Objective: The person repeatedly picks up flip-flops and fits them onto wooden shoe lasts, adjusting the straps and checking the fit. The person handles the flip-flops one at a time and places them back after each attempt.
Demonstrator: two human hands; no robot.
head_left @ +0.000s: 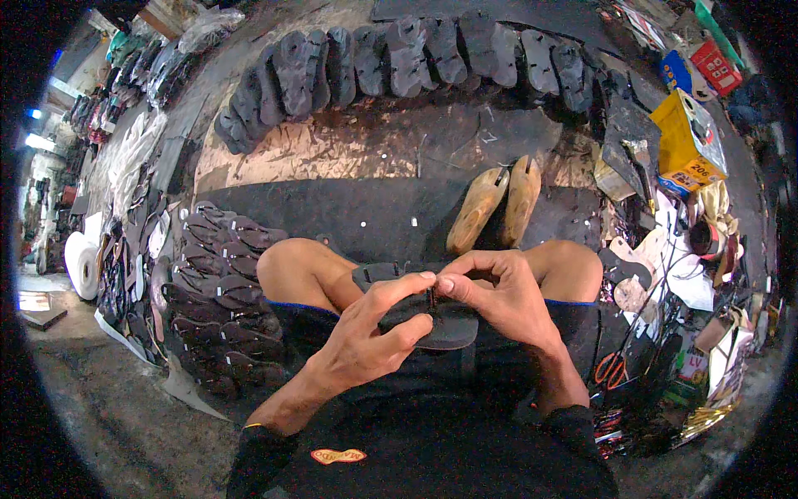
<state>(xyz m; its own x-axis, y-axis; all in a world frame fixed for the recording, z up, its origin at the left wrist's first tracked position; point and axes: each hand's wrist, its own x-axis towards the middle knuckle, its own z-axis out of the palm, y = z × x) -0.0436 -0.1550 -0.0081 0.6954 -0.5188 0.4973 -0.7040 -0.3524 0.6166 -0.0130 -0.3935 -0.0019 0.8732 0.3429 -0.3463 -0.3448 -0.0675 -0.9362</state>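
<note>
A dark sandal sole (449,333) lies over my lap, between my crossed legs. My left hand (362,337) is closed on it from the left, with the index finger reaching across to the middle. From the right, my right hand (503,295) pinches thumb and finger together over the same spot, at a thin dark strap piece (431,306). The two sets of fingertips nearly meet there and hide most of the strap. Another dark sole part (374,273) shows behind my left fingers.
Two wooden shoe lasts (480,208) lie just beyond my lap. Dark sandals (407,58) form an arc at the far side, and rows of strapped sandals (220,283) sit at left. Orange-handled scissors (612,370), scraps and a yellow tin (686,141) are at right.
</note>
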